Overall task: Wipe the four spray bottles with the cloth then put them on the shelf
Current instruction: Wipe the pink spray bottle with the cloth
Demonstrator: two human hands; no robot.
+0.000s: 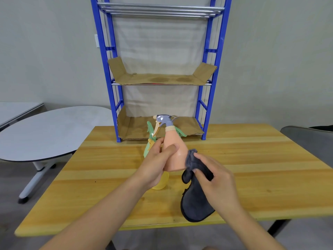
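My left hand (pixel 156 160) grips a peach spray bottle (pixel 175 150) with a grey-blue trigger head, held above the wooden table (pixel 252 159). My right hand (pixel 214 175) holds a dark grey cloth (pixel 195 201) and presses its bunched top against the bottle's right side. A yellow bottle (pixel 161 183) stands on the table under my left hand, mostly hidden. A green bottle (pixel 148 150) stands behind my left hand, and a second green trigger (pixel 181 132) shows behind the peach bottle. The blue shelf (pixel 108 69) stands at the table's far edge.
The shelf has cardboard liners (pixel 162 79) on its middle and bottom tiers, both bare. A white round table (pixel 45 132) stands to the left, beside the wooden table. A grey chair back (pixel 310 139) shows at the far right.
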